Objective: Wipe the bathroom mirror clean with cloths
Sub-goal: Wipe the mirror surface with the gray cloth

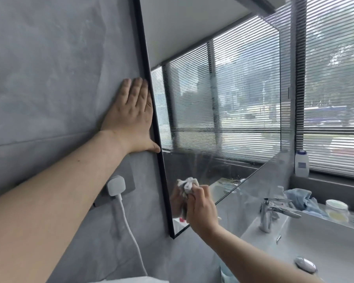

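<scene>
Your left hand (131,117) lies flat on the grey wall (49,78), fingers straight and released, its edge against the black frame of the mirror (223,99). Your right hand (200,209) has its fingers clenched round a crumpled white cloth (187,184), pressing it to the glass near the mirror's lower left corner. A blue cloth (300,199) lies just behind the faucet (274,211).

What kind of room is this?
Most likely a bathroom: a black-framed wall mirror hangs over a basin with a chrome tap, and the right hand grips a cloth against the glass.
</scene>
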